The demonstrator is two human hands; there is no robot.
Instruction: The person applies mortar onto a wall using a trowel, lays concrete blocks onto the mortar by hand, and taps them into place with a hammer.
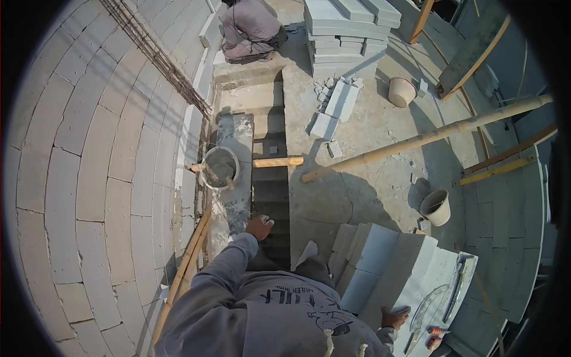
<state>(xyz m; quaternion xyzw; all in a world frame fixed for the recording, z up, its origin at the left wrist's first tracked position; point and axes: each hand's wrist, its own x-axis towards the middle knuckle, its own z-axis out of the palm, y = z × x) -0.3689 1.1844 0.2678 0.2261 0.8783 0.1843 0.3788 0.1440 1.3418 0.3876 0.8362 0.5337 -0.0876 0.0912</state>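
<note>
My left hand (260,227) is closed in a loose fist in front of me, above the dark stair opening. Nothing shows in its fingers. At lower right my right hand (394,318) lies against a pale lightweight concrete block (386,285), fingers stretched along its surface. Close beside it, on the outermost block, lie a curved blade (429,303) and tools with red-and-black handles (437,331). A long dark tool (455,279) rests near that block's far edge. Further ahead on the left, a bucket of grey mortar (220,168) stands on a plank (242,128).
A block wall (89,178) runs along my left. The stair opening (270,196) drops away ahead, crossed by a wooden bar (278,162). A bamboo pole (428,137) slants across the right. Beyond are a block stack (348,41), two buckets (402,93) and a crouching person (251,30).
</note>
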